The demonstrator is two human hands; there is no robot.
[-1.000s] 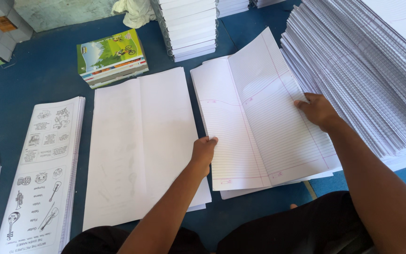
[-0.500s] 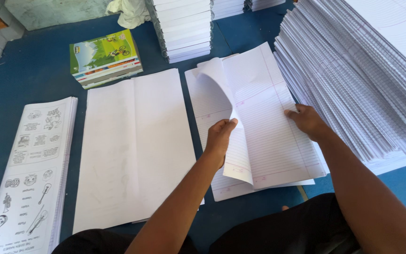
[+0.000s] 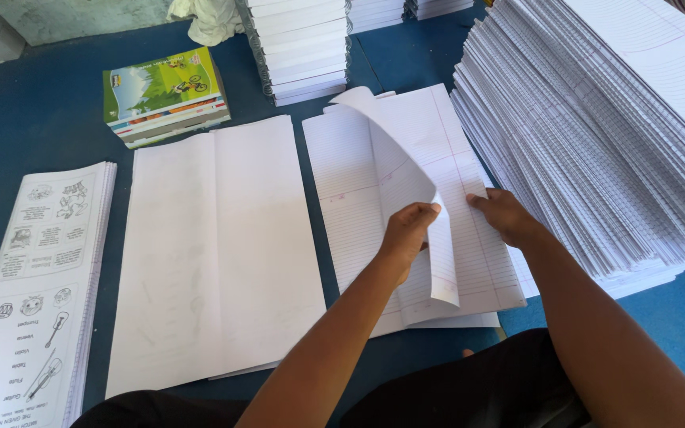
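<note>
Left hand (image 3: 407, 231) pinches a ruled sheet (image 3: 406, 190), its edge curled up off the small ruled pile (image 3: 358, 214) on the blue table (image 3: 41, 135). Right hand (image 3: 505, 215) rests flat, fingers spread, on that pile. Tall ruled stack (image 3: 596, 119) just right; blank sheets (image 3: 216, 246) left.

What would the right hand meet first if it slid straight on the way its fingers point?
Probably the curled ruled sheet that the left hand lifts; the right hand points left across the ruled stack toward it, though depth is unclear.
</note>
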